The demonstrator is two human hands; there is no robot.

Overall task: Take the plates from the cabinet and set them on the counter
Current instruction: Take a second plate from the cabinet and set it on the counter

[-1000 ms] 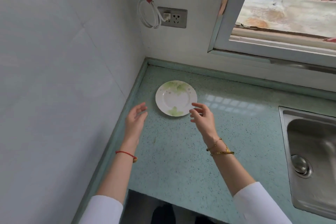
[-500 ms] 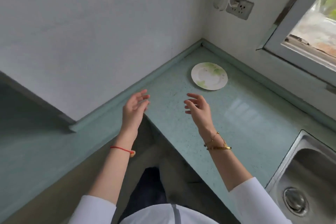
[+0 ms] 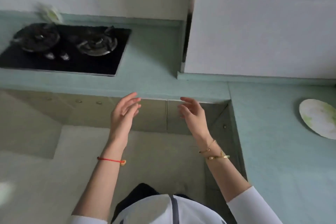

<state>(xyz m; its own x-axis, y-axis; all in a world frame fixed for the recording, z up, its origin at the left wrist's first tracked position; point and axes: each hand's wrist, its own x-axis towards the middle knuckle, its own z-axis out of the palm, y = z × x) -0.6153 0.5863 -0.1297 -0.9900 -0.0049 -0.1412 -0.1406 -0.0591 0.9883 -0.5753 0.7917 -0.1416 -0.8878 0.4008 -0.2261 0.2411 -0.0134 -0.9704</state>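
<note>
So at this point one plate [image 3: 320, 118] was sitting flat on the counter [image 3: 272, 142], way off to my right and half cut off by the edge of the view, nowhere near either hand. I'd call that one done.

Both hands were empty. My left hand [image 3: 124, 112] and right hand [image 3: 192, 112] were up in front of me, palms roughly facing each other with a gap between them, fingers loose and slightly spread, not touching anything. They hung in front of the cabinet doors [image 3: 154, 114] under the counter's edge, and those doors looked closed, with a thin seam running down between two of them.

My read is that I was between plates: one delivered, hands free, facing the cabinets to fetch the next. The next move would need a door opened first, and honestly I couldn't make out a proper handle from this angle, so probably fingertips hooked on an edge near that seam. After that it's a reach inside, a grip on the plate's rim, and a carry over to the right, setting it down by the first one without clinking them.

The hob [image 3: 72, 60] was off to my left. There was a blurry greenish thing [image 3: 50, 13] behind it against the wall, too smeared to say what it was.
</note>
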